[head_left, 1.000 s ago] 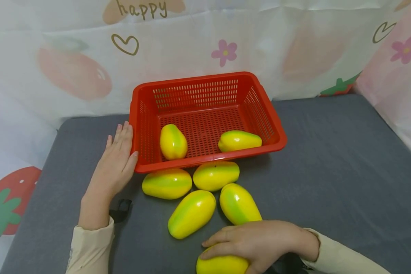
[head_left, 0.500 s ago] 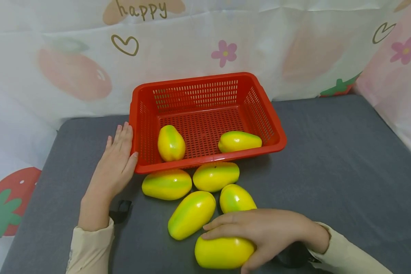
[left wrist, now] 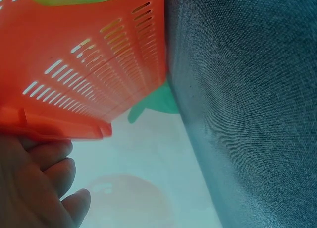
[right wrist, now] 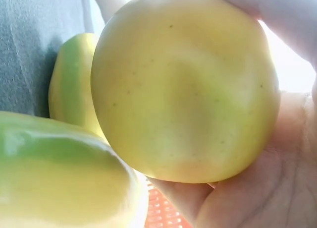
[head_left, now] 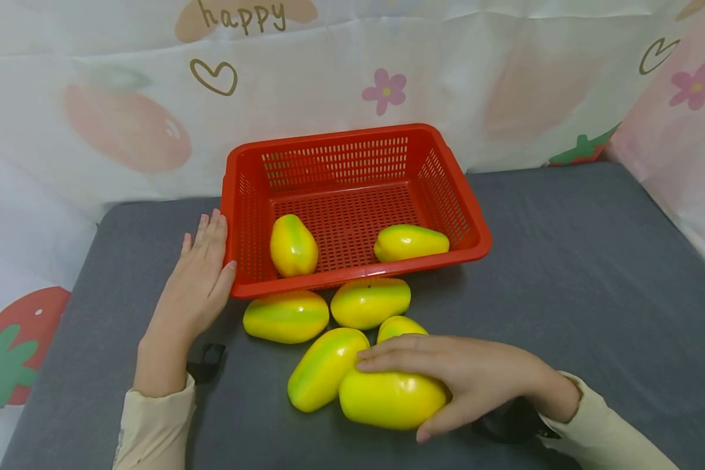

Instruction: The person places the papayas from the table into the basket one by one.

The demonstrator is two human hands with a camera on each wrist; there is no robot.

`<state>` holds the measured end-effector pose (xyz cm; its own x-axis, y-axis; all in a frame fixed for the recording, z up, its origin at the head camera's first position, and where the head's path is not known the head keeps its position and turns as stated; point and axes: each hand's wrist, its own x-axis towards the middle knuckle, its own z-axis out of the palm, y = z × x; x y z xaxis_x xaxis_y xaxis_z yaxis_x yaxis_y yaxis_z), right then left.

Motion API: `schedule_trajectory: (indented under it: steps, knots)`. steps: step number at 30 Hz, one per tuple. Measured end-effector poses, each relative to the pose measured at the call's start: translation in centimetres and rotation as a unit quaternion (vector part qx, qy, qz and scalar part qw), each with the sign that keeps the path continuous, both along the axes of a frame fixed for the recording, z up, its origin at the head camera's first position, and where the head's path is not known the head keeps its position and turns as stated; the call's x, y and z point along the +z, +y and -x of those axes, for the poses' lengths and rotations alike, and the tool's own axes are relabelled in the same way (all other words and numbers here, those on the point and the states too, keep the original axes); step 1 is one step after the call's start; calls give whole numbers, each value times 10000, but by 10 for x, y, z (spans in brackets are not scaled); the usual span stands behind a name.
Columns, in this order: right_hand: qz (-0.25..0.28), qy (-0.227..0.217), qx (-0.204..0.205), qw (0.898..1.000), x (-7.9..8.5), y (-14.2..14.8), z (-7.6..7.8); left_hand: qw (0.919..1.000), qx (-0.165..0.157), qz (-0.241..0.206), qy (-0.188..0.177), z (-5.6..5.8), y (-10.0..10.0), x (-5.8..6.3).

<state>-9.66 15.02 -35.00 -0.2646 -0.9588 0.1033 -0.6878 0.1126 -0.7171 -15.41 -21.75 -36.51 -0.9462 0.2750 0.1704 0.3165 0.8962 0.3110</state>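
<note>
My right hand (head_left: 458,369) grips a yellow papaya (head_left: 390,401) by its right end, fingers over the top and thumb at the near side. In the right wrist view the rounded end of that papaya (right wrist: 183,89) fills the middle, against the palm. My left hand (head_left: 194,284) lies with straight fingers along the left side of a red plastic basket (head_left: 352,269); in the left wrist view its fingertips (left wrist: 62,176) are right at the rim. Two yellow-green papayas, one at the left (head_left: 294,246) and one at the right (head_left: 411,243), lie inside the basket.
In front of the basket lie several more papayas: one at left (head_left: 286,316), one in the middle (head_left: 370,302), one nearer (head_left: 323,372), and one partly hidden behind my right hand (head_left: 401,326). A grey cloth (head_left: 564,274) covers the table. A printed curtain (head_left: 329,72) hangs behind.
My right hand has moved forward and slightly right with the papaya, now overlapping the papaya behind it. The left papaya in the basket shifted slightly left early on. My left hand stays put.
</note>
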Motion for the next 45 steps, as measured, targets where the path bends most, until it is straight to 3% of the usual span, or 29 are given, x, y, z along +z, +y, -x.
schedule_trajectory:
  steps: [7, 15, 24, 35, 45]
  knots:
    - [2, 158, -158, 9998, 4, 3, 2, 10000, 30, 27, -11, 0, -1, 2]
    - [133, 25, -546, 9984, 9, 7, 7, 10000, -10, 24, 47, -1, -2, 2]
    - [490, -7, -1067, 9931, 16, 10, 29, 10000, -43, -44, 61, -2, 0, 1]
    - [573, -80, -1204, 9910, 20, 6, 48, 10000, -19, -30, 30, -2, -2, 0]
    - [1082, 10, -1262, 9861, 17, -1, 65, 10000, 7, -25, 29, 0, 0, 0]
